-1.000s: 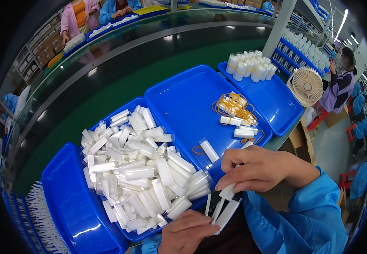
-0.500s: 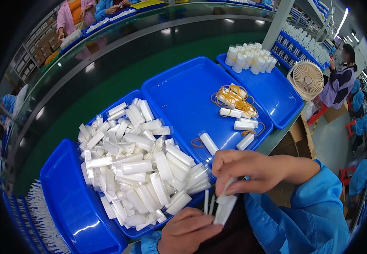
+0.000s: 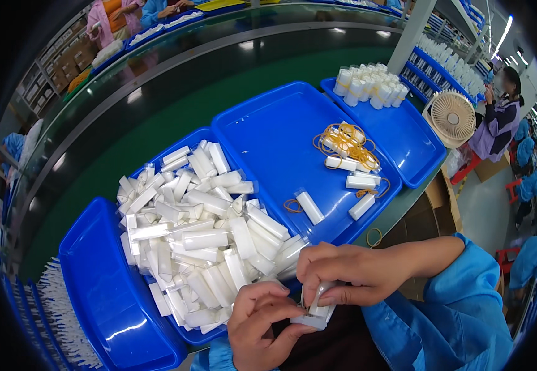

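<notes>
Both my hands work close together at the lower middle, in front of the heap. In my left hand (image 3: 261, 328) is the lower end of a small white piece with clear film (image 3: 315, 316); thumb and fingers are closed on it. My right hand (image 3: 346, 275) pinches the upper part of that piece, its fingertips partly hiding it. Whether it is one piece or several pressed together, I cannot tell. Next to my hands, a heap of white film-wrapped pieces (image 3: 203, 240) fills a blue tray (image 3: 197, 340).
A larger blue tray (image 3: 262, 133) holds tangled rubber bands (image 3: 346, 142) and several white pieces. One loose rubber band (image 3: 374, 237) lies beside it. Banded bundles (image 3: 370, 85) stand in the far-right tray (image 3: 398, 139), near a fan (image 3: 452, 117). Another blue tray (image 3: 104, 290) is at left.
My right hand has moved down and left, towards my left hand. The white pieces, earlier apart and upright between the hands, are now drawn together and mostly covered by fingers.
</notes>
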{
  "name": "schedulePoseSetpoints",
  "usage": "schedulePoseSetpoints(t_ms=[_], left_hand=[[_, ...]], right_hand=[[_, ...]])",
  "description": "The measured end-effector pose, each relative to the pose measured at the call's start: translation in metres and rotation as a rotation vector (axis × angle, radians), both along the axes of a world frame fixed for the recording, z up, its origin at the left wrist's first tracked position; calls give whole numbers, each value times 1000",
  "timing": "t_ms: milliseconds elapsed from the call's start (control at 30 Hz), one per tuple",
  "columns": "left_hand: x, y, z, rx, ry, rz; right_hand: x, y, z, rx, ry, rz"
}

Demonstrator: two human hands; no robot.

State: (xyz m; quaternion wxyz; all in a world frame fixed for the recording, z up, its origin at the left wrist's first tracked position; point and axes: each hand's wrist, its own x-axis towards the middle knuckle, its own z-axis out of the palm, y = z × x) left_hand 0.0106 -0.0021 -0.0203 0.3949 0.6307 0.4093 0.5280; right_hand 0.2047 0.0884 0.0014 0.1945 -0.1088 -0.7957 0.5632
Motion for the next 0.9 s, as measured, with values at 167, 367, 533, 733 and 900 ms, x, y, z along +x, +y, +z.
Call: schedulePoseSetpoints(t_ms=[167,367,533,733,900], left_hand=[[-6,-5,0,-131,-56,-37],[-8,-1,9,114,117,15],[-12,-6,0,113,65,20],[-6,-9,-10,-30,-157,70],[-6,-11,-13,-81,-233,25]], right_hand=[[5,-2,4,-7,10,-130],[19,38,-21,618,-614,-647],[8,61,-33,677,-871,-642],[3,45,4,567,-277,-514],[-6,21,33,515,-157,-92]])
